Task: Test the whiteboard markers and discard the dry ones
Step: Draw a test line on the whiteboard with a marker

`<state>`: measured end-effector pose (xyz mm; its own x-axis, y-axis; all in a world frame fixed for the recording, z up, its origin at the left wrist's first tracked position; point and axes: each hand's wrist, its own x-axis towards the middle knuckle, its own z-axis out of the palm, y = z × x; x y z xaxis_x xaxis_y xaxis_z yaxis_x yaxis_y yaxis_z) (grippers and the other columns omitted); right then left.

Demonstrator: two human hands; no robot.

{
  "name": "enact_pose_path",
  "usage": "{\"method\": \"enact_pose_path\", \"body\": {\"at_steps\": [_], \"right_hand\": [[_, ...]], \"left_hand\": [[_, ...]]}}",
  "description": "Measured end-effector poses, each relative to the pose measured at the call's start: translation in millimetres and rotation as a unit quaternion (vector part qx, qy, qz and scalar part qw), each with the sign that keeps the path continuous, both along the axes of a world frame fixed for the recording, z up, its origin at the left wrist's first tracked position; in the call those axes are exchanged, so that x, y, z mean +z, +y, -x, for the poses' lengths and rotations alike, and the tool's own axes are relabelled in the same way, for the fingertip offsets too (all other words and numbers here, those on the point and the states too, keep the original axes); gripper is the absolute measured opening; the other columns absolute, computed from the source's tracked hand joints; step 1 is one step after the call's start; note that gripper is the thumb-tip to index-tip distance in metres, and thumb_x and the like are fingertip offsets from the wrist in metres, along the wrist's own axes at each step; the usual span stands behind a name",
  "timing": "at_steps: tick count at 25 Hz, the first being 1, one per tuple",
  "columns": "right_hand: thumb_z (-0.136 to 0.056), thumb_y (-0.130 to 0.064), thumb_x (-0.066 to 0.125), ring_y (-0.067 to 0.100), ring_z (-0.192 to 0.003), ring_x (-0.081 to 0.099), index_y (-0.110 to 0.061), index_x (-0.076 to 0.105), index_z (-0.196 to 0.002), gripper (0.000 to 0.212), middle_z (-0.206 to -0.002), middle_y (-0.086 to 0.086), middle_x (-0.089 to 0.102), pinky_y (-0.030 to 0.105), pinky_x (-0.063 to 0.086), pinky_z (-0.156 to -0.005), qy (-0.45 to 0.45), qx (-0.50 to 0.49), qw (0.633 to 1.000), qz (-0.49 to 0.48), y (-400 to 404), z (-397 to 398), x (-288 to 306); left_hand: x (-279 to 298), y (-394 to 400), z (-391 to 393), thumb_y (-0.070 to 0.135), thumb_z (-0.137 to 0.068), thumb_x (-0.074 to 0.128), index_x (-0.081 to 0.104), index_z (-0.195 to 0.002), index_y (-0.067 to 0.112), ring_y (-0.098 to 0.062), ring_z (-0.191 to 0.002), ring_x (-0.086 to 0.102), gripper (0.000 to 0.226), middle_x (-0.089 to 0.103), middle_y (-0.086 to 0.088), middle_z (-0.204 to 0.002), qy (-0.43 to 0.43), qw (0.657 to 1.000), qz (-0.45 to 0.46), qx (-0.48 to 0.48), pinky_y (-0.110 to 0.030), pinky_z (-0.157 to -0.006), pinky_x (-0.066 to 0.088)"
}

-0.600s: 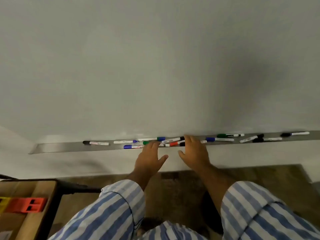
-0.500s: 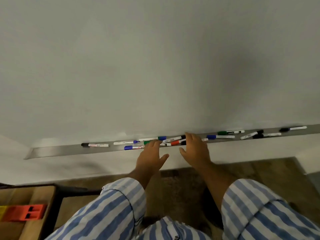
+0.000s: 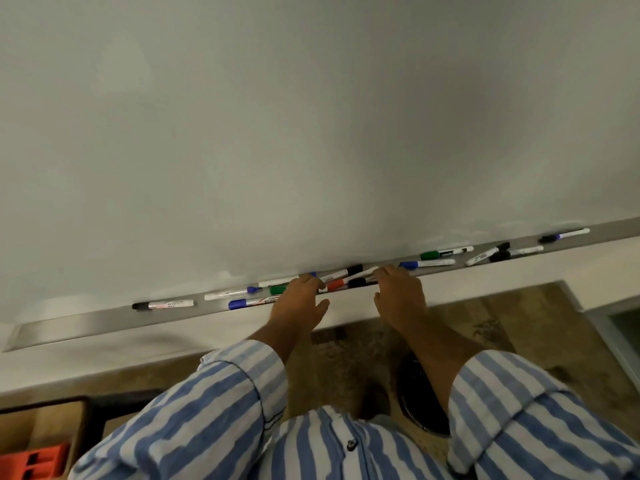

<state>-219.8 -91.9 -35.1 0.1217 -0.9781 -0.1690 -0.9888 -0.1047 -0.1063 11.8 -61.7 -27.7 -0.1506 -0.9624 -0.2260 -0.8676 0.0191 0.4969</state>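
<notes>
The whiteboard [image 3: 311, 116] filling the upper frame was blank, so I'd say testing hadn't started. About twelve markers [image 3: 429, 263] lay along the tray [image 3: 86, 322] across mid-frame, none discarded yet. Two hands: left hand [image 3: 298, 299] and right hand [image 3: 398, 292], fingers straight, touched the center pile, gripping nothing.

The whiteboard [image 3: 311, 133] looks smooth and a little shiny, with soft light spots on it. The tray [image 3: 86, 323] under it looks like dull grey metal, brushed and smooth. The markers [image 3: 429, 263] look like smooth plastic, with white bodies and shiny colored caps. The sleeves [image 3: 214, 403] are soft cloth with blue and white stripes and some wrinkles. The floor [image 3: 467, 327] looks like brown wood, not shiny. The box [image 3: 38, 462] in the corner looks like orange plastic.
</notes>
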Motion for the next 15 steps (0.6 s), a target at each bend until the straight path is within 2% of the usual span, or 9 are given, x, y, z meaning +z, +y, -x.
{"method": "enact_pose_path", "body": {"at_steps": [3,5,10,12,15], "right_hand": [[-0.096,-0.017,0.066,0.024,-0.124,0.058,-0.021,0.066,-0.129,0.034,-0.134,0.0,0.063,0.041,0.051,-0.102,0.033,0.076,0.996,-0.026,-19,19,-1],[-0.097,-0.014,0.065,0.025,-0.123,0.059,-0.022,0.067,-0.128,0.032,-0.132,0.0,0.064,0.041,0.05,-0.102,0.027,0.109,0.993,-0.043,-30,28,-4],[-0.098,-0.022,0.071,0.024,-0.107,0.064,-0.017,0.072,-0.111,0.014,-0.114,0.003,0.069,0.035,0.051,-0.084,-0.003,0.182,0.983,-0.03,-54,46,-15],[-0.098,-0.028,0.072,0.023,-0.101,0.063,-0.017,0.072,-0.105,0.013,-0.107,0.002,0.068,0.037,0.053,-0.084,-0.072,0.187,0.979,-0.03,-57,51,-15],[-0.101,-0.025,0.068,0.018,-0.092,0.059,-0.018,0.068,-0.102,0.007,-0.1,-0.004,0.061,0.04,0.056,-0.083,-0.216,0.174,0.959,-0.056,-51,48,-5]], "left_hand": [[-2,-1,18,0.04,-0.1,0.066,0.057,-0.142,0.021,-0.023,-0.127,0.057,0.047,0.058,-0.002,-0.139,-0.039,0.999,-0.027,-0.014,-0.039,-0.106,0.051],[-2,-3,29,0.038,-0.099,0.067,0.055,-0.144,0.022,-0.023,-0.125,0.058,0.05,0.058,-0.003,-0.14,-0.034,0.998,-0.049,0.004,-0.04,-0.106,0.052],[-9,-2,54,0.035,-0.096,0.073,0.059,-0.141,0.023,-0.019,-0.117,0.06,0.048,0.06,0.0,-0.131,0.024,0.994,-0.049,0.09,-0.037,-0.104,0.053],[-6,-3,64,0.034,-0.097,0.074,0.061,-0.135,0.022,-0.014,-0.109,0.062,0.042,0.063,0.003,-0.124,0.091,0.983,-0.058,0.151,-0.032,-0.097,0.054],[3,-8,77,0.032,-0.099,0.072,0.062,-0.131,0.022,-0.014,-0.104,0.067,0.035,0.07,0.005,-0.115,0.21,0.948,-0.043,0.236,-0.027,-0.089,0.055]]}}
